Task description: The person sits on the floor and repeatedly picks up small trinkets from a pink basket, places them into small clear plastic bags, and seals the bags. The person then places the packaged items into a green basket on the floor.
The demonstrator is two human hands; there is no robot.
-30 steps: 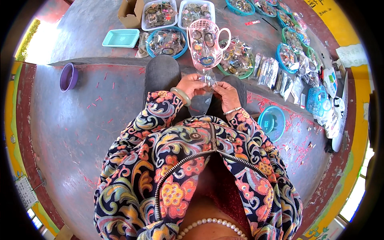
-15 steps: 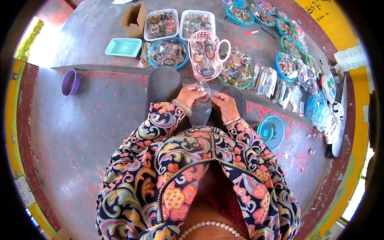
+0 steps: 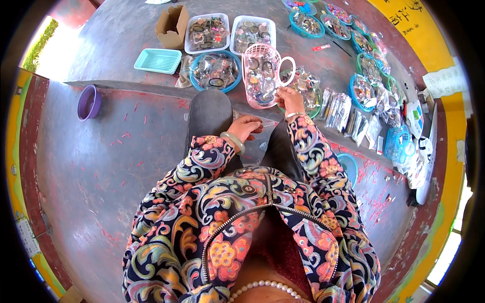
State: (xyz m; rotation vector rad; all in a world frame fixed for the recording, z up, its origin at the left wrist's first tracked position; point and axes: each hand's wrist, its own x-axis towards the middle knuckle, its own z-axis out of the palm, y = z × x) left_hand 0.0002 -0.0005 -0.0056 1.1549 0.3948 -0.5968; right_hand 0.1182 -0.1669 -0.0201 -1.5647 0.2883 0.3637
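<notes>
My left hand (image 3: 246,128) is over the gap between my knees, its fingers curled together. A clear plastic bag (image 3: 270,123) shows at its fingertips and is hard to make out against the grey floor. Farther forward and to the right, my right hand (image 3: 290,100) reaches to the right front side of a pink plastic basket (image 3: 246,83) with a loop handle. Its fingers are drawn together by the rim; anything small between them is hidden. Inside the basket lie several clear-bagged dark bands and trinkets (image 3: 261,76).
Around the basket stand white trays (image 3: 232,43), a blue basin (image 3: 194,85) and a green basin (image 3: 314,108) of bagged trinkets. A turquoise tray (image 3: 157,60) and cardboard box (image 3: 171,28) are at left. A purple basin (image 3: 89,103) is on the floor; bagged goods (image 3: 336,108) line the right.
Both hands were together on the clear plastic bag. My right hand has left it and moved forward to the pink basket; my left hand has dropped slightly nearer to me.
</notes>
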